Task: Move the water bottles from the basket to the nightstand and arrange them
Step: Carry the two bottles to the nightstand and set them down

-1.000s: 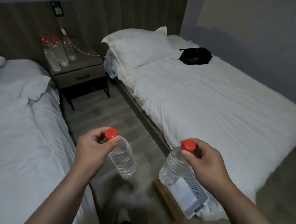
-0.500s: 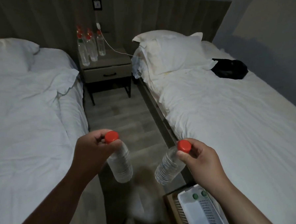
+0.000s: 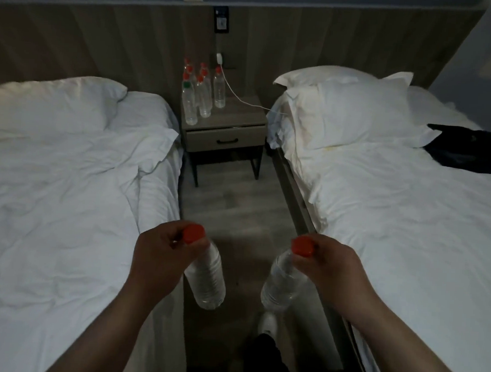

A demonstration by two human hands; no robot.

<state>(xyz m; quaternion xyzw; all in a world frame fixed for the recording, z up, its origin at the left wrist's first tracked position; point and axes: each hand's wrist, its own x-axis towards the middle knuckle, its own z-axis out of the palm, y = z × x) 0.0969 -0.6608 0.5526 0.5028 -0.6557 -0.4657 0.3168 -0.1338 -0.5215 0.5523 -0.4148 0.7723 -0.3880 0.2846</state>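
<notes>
- dim bedroom, wood headboard wall [image 3: 104, 36] across the top, grey floor [image 3: 231, 208] running up the middle.
- two white beds: left bed [image 3: 68, 182] at 9 o'clock, right bed [image 3: 402, 216] at 3 o'clock, each with a pillow at its head.
- nightstand [image 3: 242, 120] sits at 12 o'clock, between the two beds, drawer shut.
- a cluster of bottles [image 3: 203, 101] stands upright on its left half, red caps up, packed close together.
- white cable [image 3: 240, 98] drops from a plug [image 3: 219, 60] on the wall, crosses the nightstand top and heads off to 3 o'clock, toward the right bed.
- black bundle [image 3: 470, 153] lies on the right bed at 2 o'clock, beside the pillow.
- down at 7 o'clock, left hand [image 3: 161, 255] has its fingers curled round the neck of the left bottle [image 3: 206, 280], just under the red cap; the body hangs down, tilted toward 5 o'clock.
- at 5 o'clock, right hand [image 3: 333, 270] pinches the right bottle [image 3: 281, 284] at its red cap; the body hangs toward 7 o'clock.
- both bottles are in the air over the floor, near each other but apart, well short of the nightstand.
- a shoe [image 3: 268, 323] shows at 6 o'clock.
</notes>
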